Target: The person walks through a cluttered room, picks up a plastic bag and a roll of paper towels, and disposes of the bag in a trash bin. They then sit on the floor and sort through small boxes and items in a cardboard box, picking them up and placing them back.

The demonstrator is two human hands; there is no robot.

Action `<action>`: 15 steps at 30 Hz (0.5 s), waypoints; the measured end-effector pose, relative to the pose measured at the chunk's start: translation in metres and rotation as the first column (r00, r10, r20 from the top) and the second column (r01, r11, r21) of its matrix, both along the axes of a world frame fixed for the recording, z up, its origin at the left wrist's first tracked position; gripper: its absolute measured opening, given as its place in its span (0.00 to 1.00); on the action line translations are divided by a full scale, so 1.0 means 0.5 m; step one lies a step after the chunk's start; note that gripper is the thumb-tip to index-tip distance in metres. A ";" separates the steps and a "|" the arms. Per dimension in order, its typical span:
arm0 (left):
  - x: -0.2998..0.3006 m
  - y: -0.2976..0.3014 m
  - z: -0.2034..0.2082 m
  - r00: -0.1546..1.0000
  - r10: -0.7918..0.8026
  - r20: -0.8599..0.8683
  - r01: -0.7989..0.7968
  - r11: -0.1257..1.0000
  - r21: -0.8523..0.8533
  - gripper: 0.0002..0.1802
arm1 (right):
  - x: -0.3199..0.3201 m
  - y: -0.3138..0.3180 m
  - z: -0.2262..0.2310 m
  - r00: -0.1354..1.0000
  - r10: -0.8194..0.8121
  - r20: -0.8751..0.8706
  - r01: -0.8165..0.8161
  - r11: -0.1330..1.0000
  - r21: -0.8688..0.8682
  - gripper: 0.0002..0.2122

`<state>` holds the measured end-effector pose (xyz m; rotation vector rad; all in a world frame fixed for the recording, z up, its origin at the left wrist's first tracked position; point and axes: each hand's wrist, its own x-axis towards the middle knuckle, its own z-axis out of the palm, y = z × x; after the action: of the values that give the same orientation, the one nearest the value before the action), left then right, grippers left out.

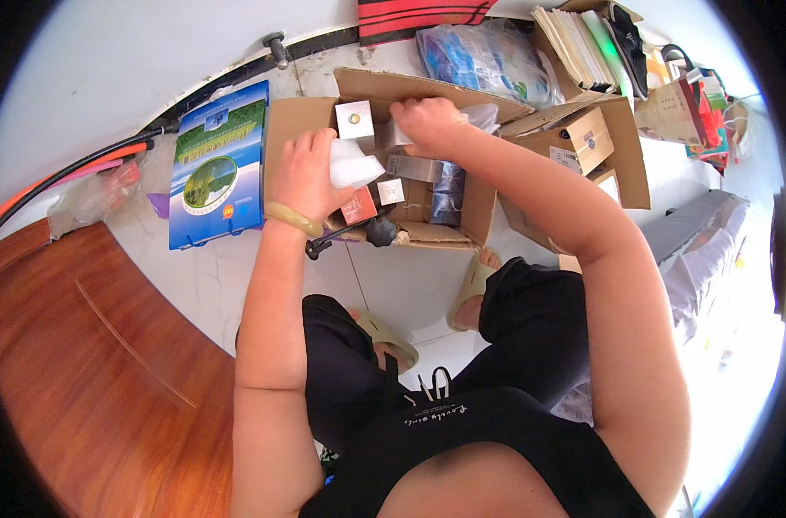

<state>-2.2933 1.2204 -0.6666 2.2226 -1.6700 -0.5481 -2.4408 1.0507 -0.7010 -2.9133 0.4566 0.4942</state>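
An open cardboard box stands on the floor before me, with several small cartons inside. My left hand, a pale bangle on its wrist, is over the box's left side, closed round a white block-like piece. Beside it are a white carton with a round mark, an orange carton and a small white carton. My right hand reaches into the far side, fingers curled on a pale box that is partly hidden. Nearer me lie a silvery carton and dark blue cartons.
A blue gift bag lies left of the box, near a brown wooden surface. Black and orange hoses run along the wall. On the right is another cardboard box; behind sits a plastic-wrapped blue package. A black cord crosses the front edge.
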 end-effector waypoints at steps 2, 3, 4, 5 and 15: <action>0.006 0.005 0.006 1.000 0.004 -0.010 -0.004 1.000 -0.015 0.36 | 0.025 0.005 -0.006 0.994 0.049 0.099 -0.052 0.998 0.023 0.20; 0.012 0.009 0.013 1.000 0.002 -0.019 -0.002 1.000 -0.006 0.36 | 0.032 0.006 -0.010 0.986 0.073 0.148 -0.079 0.996 0.034 0.21; 0.017 0.013 0.022 1.000 -0.001 -0.031 0.001 1.000 0.004 0.36 | 0.033 0.000 -0.024 0.982 0.067 0.177 -0.080 0.995 0.064 0.21; 0.025 0.015 0.033 0.999 -0.008 -0.038 0.008 1.000 0.012 0.36 | 0.037 -0.008 -0.039 0.976 0.058 0.210 -0.079 0.993 0.092 0.21; 0.045 0.038 0.031 0.995 0.022 -0.101 -0.026 0.999 -0.039 0.35 | 0.000 0.006 -0.057 0.972 -0.010 0.236 -0.025 0.989 0.144 0.31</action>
<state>-2.2710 1.2392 -0.6514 2.1461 -1.5884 -0.6046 -2.4409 1.0537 -0.7295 -2.7852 0.3594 0.1682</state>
